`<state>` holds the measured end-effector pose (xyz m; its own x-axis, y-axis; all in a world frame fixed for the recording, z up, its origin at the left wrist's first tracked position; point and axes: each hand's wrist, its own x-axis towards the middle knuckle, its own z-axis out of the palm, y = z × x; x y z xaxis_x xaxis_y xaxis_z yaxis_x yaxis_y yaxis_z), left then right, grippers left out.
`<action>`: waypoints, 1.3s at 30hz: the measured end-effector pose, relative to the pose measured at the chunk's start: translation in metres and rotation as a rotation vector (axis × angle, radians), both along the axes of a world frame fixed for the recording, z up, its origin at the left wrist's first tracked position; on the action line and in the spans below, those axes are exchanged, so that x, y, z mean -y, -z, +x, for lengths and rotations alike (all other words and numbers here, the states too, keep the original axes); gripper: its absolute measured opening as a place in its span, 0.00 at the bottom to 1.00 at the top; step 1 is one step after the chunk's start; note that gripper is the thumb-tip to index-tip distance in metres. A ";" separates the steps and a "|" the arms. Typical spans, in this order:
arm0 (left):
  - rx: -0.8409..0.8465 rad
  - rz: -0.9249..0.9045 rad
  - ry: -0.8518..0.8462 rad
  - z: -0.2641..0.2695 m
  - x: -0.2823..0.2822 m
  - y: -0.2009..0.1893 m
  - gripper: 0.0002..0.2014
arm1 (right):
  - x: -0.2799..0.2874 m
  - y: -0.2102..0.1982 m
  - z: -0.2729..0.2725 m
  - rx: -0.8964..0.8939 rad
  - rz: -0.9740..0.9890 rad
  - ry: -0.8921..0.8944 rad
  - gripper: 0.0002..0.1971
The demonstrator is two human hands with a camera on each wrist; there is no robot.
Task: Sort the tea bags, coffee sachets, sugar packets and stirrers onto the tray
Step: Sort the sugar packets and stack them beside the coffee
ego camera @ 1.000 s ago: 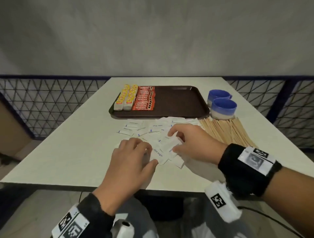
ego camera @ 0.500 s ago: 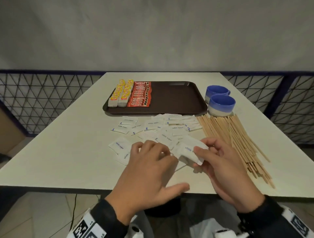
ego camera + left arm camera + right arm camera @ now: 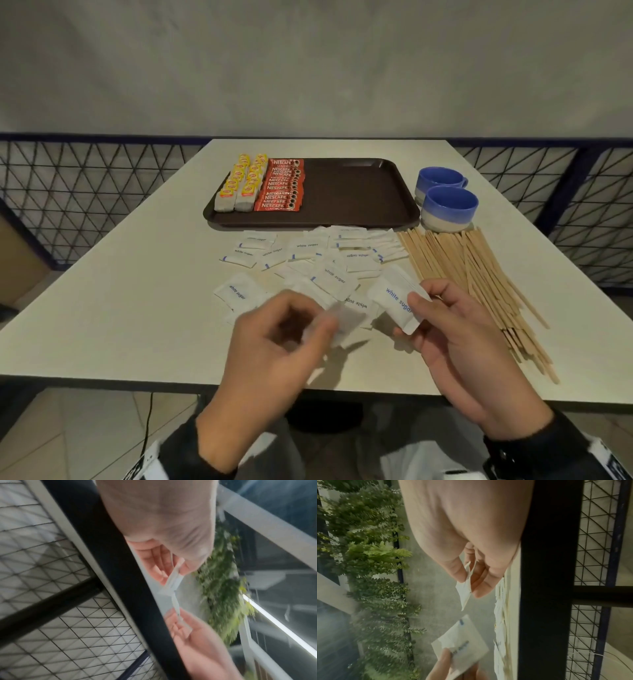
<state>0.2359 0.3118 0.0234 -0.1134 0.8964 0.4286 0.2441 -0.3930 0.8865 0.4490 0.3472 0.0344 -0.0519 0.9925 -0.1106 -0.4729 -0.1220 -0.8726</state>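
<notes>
On the table in front of the brown tray (image 3: 359, 192) lies a loose pile of white sugar packets (image 3: 329, 260). My right hand (image 3: 414, 315) pinches sugar packets (image 3: 394, 298) just above the table, seen edge-on in the right wrist view (image 3: 464, 588). My left hand (image 3: 318, 322) pinches another sugar packet (image 3: 347, 320), blurred, close beside the right one; the same packet (image 3: 173, 580) shows in the left wrist view. Yellow-tagged tea bags (image 3: 239, 185) and red coffee sachets (image 3: 282, 185) lie in rows on the tray's left part. Wooden stirrers (image 3: 472, 274) are spread at the right.
Two blue and white cups (image 3: 448, 205) stand right of the tray, just behind the stirrers. The tray's right half is bare. A wire mesh railing (image 3: 85, 192) runs behind and beside the table. The table's near edge is under my wrists.
Both hands have come up off the pile. The right one turned palm-up holding packets, and the left lifted a packet and moved it toward the right hand.
</notes>
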 end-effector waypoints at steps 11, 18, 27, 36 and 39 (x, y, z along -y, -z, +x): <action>0.477 -0.321 0.044 -0.003 -0.015 -0.014 0.11 | 0.000 0.005 -0.001 0.141 0.074 -0.016 0.04; 0.423 -0.291 0.067 -0.005 -0.017 -0.006 0.17 | 0.006 0.004 0.003 0.130 0.136 -0.114 0.19; 0.162 -0.198 -0.005 -0.001 -0.014 -0.001 0.18 | 0.005 0.003 0.003 0.089 0.100 -0.155 0.04; 0.118 -0.290 0.141 0.003 -0.014 -0.001 0.11 | 0.007 0.002 0.000 0.270 0.140 -0.183 0.09; 0.104 -0.326 0.202 0.003 -0.014 0.001 0.10 | 0.009 0.003 -0.002 0.292 0.180 -0.274 0.12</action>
